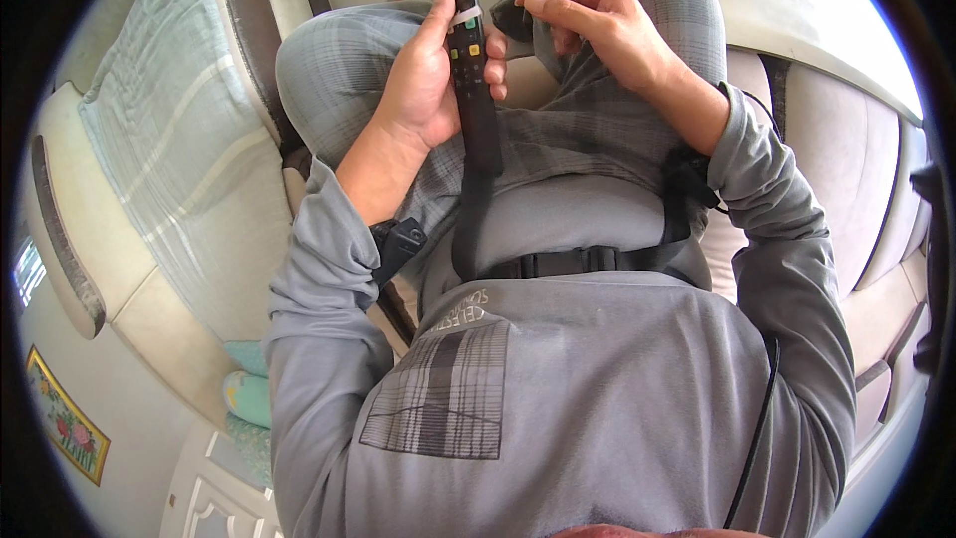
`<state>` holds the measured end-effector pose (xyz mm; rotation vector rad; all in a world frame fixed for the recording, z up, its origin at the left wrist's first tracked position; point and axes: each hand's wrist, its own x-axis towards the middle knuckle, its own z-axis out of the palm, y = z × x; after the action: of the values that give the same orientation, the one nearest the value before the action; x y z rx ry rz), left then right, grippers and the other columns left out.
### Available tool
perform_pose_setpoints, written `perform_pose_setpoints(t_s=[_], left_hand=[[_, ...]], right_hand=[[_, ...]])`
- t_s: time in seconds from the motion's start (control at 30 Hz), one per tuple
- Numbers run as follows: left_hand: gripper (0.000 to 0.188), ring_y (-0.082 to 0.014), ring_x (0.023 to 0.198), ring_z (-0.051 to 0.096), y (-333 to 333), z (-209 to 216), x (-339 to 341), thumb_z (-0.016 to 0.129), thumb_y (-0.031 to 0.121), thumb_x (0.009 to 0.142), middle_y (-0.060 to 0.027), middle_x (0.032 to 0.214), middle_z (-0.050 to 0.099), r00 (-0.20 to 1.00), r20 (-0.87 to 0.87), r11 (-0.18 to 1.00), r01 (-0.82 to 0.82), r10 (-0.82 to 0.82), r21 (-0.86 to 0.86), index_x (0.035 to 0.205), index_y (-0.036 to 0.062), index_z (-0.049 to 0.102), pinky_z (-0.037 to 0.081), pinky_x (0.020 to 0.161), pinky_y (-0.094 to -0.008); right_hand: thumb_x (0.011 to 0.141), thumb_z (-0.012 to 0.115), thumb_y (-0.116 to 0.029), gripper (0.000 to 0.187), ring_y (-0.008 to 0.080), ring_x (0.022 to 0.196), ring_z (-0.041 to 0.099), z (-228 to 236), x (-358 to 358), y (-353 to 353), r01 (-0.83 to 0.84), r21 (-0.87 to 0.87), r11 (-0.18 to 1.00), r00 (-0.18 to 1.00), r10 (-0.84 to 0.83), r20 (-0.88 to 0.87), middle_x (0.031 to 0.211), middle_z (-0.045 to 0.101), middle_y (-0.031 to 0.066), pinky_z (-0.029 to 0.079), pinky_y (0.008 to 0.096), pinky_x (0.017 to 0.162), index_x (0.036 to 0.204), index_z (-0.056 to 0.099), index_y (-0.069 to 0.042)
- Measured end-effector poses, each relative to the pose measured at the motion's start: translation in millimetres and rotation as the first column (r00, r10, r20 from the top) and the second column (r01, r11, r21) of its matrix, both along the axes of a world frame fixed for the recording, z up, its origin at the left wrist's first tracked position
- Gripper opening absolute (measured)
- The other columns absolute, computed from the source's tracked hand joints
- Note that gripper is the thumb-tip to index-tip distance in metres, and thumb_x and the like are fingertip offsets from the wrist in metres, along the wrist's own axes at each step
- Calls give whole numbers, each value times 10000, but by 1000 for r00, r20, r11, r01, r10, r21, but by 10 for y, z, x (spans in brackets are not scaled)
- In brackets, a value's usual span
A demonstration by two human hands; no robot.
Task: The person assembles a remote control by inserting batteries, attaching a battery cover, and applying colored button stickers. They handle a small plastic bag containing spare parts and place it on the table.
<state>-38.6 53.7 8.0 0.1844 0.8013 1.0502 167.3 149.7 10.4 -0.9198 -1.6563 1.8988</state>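
My left hand is wrapped round a long black remote control with green and yellow buttons, held above my lap. Round its far end runs a pale strip, like tape or a band. Off to the right, apart from the remote, is my right hand, thumb and forefinger pressed together and the other fingers curled. Whatever sits in that pinch, if anything, is too small to make out. A dark shape shows just beside those fingertips; its kind is unclear.
I sit with knees bent in plaid trousers on a beige sofa. Black straps with a buckle cross my waist. To the left is a seat with a pale blue cover. A bright white surface stands at the far right.
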Motion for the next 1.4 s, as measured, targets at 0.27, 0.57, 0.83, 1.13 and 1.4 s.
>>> perform_pose_setpoints(t_s=[0.27, 0.57, 0.83, 1.13, 1.4], left_hand=[[458, -114, 622, 497, 50, -7, -79, 379, 542, 1093, 15, 746, 469, 828, 539, 967, 16, -154, 253, 958, 124, 511, 426, 622, -280], [409, -108, 633, 489, 41, 86, -50, 420, 484, 1099, 9, 751, 459, 825, 559, 976, -46, -82, 212, 979, 104, 509, 427, 578, -267], [343, -117, 627, 480, 21, 85, -29, 453, 406, 1105, -17, 800, 461, 842, 539, 985, -75, -19, 152, 1027, 75, 491, 441, 542, -277], [472, -100, 532, 511, -15, 126, 20, 428, 483, 1098, 1, 765, 549, 1000, 17, 1000, 10, -10, 10, 1292, 79, 575, 459, 491, -281], [497, -108, 567, 503, 1, 61, 14, 376, 502, 1104, -9, 752, 528, 999, 35, 1000, -3, 2, 21, 1325, 107, 582, 476, 539, -297]], right_hand=[[1012, 643, -196, 201, 37, 689, 544, 9, 2, 1, -42, -5, 999, 999, 42, 15, 836, 618, -37, 448, 214, 627, 1106, 688, -25], [1014, 644, -206, 202, 40, 699, 547, 100, 11, 0, -60, -59, 996, 998, 60, -12, 791, 591, -35, 443, 217, 627, 1091, 680, -23], [1011, 658, -189, 176, 51, 728, 558, 182, -6, 2, -26, -97, 995, 1000, 27, 9, 816, 611, -30, 459, 229, 645, 1079, 687, -29], [1005, 651, -203, 192, 67, 789, 660, 287, 799, 785, 293, 273, 916, 954, -260, -149, 857, 683, -6, 501, 215, 642, 1123, 697, -59], [875, 775, -475, 701, 334, 1366, 492, 142, 2387, 1816, -83, 983, 162, 378, -908, 181, 1467, 538, 118, 361, 506, 1140, 1460, 536, -173]])
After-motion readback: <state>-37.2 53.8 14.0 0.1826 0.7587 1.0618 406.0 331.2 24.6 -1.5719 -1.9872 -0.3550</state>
